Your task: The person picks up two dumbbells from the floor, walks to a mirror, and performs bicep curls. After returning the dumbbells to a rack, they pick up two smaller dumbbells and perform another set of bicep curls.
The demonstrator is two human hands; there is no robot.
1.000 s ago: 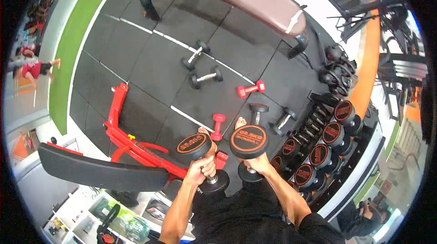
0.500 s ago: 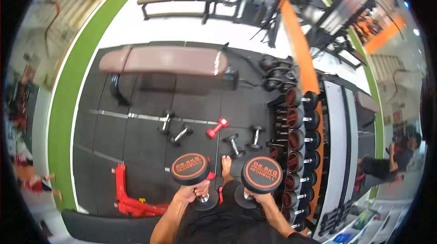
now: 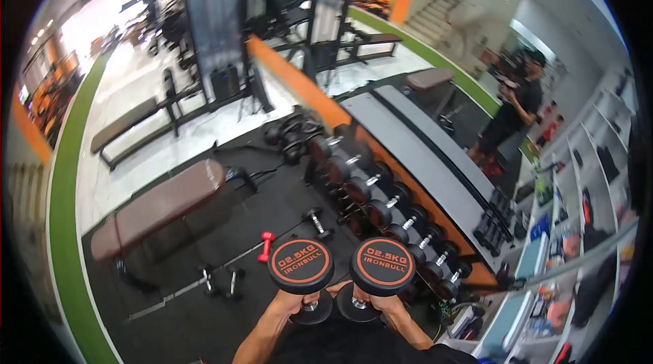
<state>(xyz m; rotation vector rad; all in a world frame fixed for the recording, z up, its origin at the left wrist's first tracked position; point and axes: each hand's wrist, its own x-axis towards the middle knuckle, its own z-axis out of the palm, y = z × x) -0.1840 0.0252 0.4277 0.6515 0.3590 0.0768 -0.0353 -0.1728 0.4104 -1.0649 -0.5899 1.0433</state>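
Two black dumbbells with orange lettering reading 02.5KG IRONBULL are held upright side by side in front of my chest. My left hand (image 3: pixel 294 301) is closed round the handle of the left dumbbell (image 3: pixel 300 267), just under its upper head. Round the right dumbbell (image 3: pixel 383 266) my right hand (image 3: pixel 388 303) is wrapped in the same way. The upper heads are a small gap apart. Each lower head hangs near my black shirt. Most of my fingers are hidden behind the dumbbells.
A long dumbbell rack (image 3: pixel 391 202) runs along the mirror (image 3: pixel 435 160) at the right. A red dumbbell (image 3: pixel 265 247) and several black ones lie on the floor mat. The brown bench (image 3: pixel 160 208) stands left. White shelves (image 3: pixel 578 208) with assorted items fill the far right.
My view has swung to the right and up, bringing the shelves and mirror further in. The two dumbbells have come closer together, both still in my hands.
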